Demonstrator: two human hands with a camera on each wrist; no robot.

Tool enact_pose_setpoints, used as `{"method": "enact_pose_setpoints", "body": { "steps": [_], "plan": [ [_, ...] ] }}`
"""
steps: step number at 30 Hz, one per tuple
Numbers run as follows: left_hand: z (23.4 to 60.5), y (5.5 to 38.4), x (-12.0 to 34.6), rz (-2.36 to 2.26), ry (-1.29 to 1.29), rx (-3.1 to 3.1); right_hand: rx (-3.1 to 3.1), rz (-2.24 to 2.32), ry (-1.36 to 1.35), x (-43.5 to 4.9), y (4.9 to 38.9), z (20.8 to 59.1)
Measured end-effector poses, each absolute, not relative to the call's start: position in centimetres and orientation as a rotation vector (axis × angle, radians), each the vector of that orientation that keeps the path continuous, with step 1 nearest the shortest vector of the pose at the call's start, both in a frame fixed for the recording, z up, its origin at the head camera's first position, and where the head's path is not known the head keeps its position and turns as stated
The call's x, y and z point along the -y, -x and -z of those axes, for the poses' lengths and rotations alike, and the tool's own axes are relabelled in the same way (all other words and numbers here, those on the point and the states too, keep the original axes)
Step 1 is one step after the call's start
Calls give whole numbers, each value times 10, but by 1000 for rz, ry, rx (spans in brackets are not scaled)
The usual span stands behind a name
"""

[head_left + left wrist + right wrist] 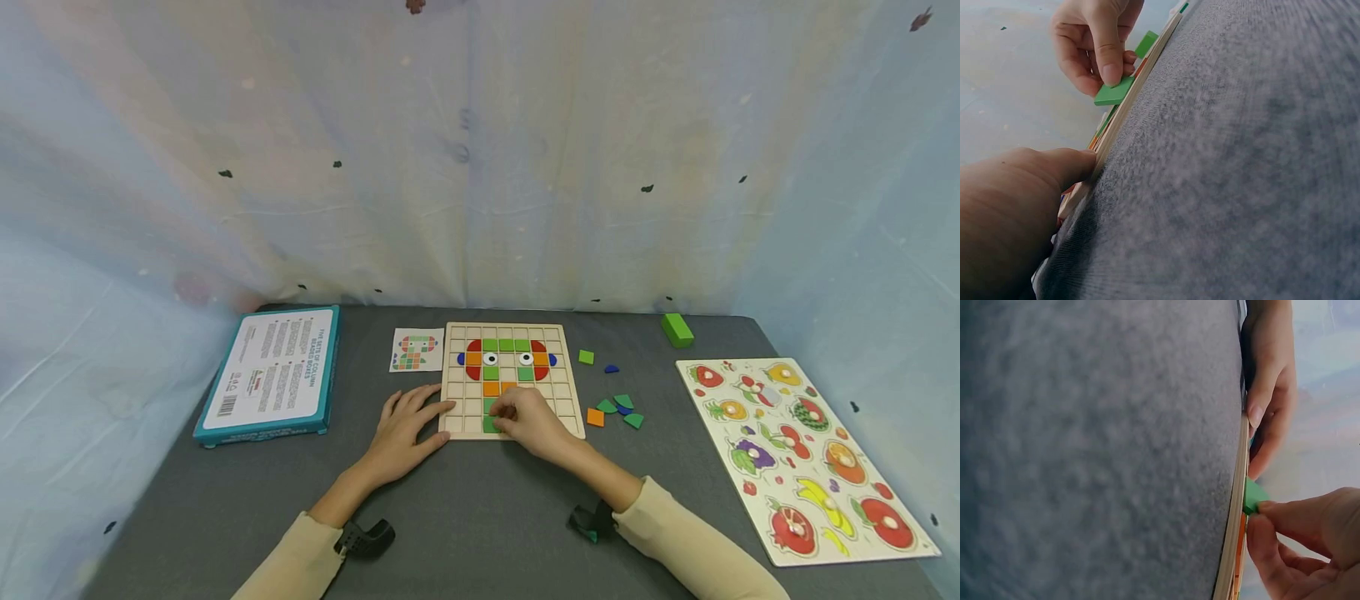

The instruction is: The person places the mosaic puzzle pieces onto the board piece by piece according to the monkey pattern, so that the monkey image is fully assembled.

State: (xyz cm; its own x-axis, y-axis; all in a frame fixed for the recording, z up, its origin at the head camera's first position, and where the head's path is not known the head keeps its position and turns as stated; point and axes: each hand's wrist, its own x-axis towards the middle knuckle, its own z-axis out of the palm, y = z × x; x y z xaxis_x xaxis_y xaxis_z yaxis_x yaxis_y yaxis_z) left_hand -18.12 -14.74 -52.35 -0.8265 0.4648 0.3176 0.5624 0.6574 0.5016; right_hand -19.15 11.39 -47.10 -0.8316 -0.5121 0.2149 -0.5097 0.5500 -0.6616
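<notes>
In the head view, a gridded wooden board [468, 408] lies on the table [480, 517] just below the centre, with red, green, orange and blue pieces and two eye discs laid on it. The left hand [405, 437] is spread at the board's left edge; the right hand [532, 423] bends its fingers over the lower middle. A picture card [417, 350] sits just left of the board, with a teal box [273, 367] farther left. To the right are a loose green square [587, 357], an orange square [596, 417] and a few curved pieces. A green block [677, 331] stands upper right of these, above a fruit board [861, 552] at the lower right.

In the left wrist view, the right hand, at the top, pinches a green tile [1113, 94] tilted over the board; the left thumb touches the board's edge.

In the right wrist view, that tile appears at lower right between thumb and finger, and the left hand rests at the board's far end.
</notes>
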Motion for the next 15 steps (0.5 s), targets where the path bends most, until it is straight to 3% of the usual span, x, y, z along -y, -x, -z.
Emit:
{"method": "enact_pose_setpoints", "body": {
  "steps": [15],
  "plan": [
    [525,181,148,899,847,2690,-3053,626,1249,-117,172,468]
  ]
}}
